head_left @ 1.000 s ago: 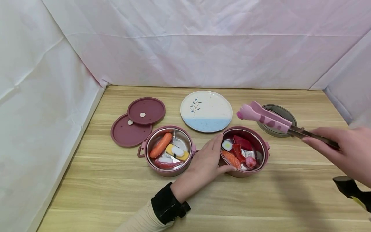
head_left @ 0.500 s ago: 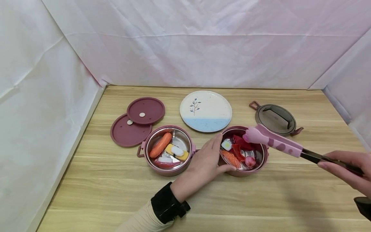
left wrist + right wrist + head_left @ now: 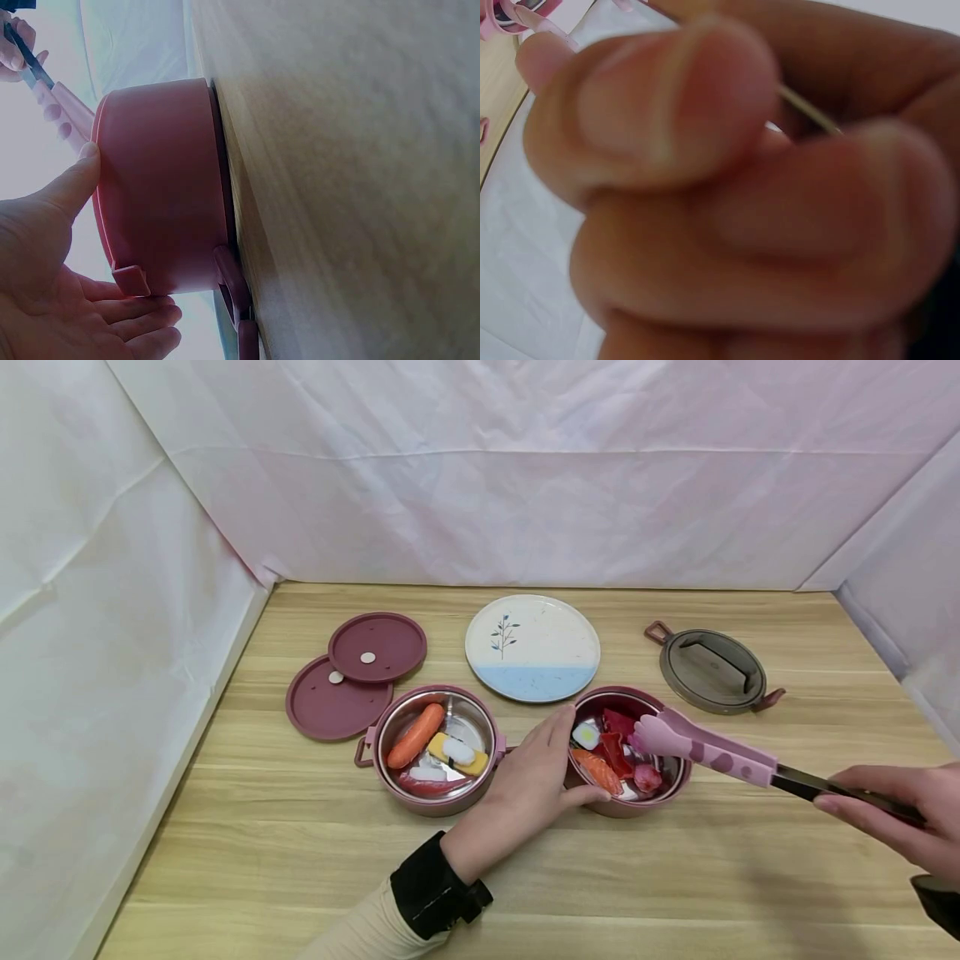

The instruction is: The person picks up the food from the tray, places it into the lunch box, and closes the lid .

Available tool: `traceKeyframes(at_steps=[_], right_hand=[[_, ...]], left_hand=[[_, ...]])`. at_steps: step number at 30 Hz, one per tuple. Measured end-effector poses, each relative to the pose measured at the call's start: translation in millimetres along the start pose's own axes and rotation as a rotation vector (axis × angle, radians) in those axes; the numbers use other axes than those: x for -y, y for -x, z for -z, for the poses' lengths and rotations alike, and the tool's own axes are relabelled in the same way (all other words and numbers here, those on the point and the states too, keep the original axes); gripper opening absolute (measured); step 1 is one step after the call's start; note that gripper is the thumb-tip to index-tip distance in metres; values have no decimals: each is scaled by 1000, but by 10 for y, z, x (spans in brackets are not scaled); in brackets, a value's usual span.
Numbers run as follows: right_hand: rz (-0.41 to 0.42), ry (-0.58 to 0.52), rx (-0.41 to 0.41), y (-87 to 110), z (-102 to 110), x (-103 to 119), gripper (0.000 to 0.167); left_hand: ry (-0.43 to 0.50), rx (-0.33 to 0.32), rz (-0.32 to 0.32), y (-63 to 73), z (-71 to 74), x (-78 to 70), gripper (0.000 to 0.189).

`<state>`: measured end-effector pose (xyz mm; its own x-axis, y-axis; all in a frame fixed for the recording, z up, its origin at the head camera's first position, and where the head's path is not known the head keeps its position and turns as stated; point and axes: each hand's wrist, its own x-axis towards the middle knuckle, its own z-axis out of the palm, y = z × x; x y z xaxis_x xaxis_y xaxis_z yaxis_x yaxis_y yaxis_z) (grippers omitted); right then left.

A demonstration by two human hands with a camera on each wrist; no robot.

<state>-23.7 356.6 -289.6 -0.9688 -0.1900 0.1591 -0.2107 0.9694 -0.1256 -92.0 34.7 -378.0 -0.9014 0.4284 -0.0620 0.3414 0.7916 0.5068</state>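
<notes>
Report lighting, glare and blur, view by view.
Head: fairly crisp, glints inside the left pot, soft shadow on the table near the right hand; left wrist: dim, washed-out brightness behind the left hand; right wrist: fingers heavily blurred.

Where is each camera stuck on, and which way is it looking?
Head: worn on the head, looking forward and down; the left hand, right hand and a sleeve show.
Left wrist: worn there, looking at the left hand touching the pot; the picture's tipped sideways, with some of the right hand showing.
Right wrist: worn there, looking at the right hand's curled fingers, close and blurry.
Shared: head and left wrist both show the tongs.
</notes>
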Motion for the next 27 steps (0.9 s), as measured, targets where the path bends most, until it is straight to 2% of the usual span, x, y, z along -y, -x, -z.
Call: traceKeyframes(at_steps=[5, 11, 27], right_hand=[[-27, 63, 49, -31, 2, 11, 29], [-51, 41, 90, -51, 1, 38, 27], [-80, -49, 20, -65, -10, 55, 26]], left_hand=[[3, -4, 0, 2, -2, 1, 104], [9, -4, -2, 2, -5, 3, 104], [0, -7, -5, -3, -9, 4, 104]])
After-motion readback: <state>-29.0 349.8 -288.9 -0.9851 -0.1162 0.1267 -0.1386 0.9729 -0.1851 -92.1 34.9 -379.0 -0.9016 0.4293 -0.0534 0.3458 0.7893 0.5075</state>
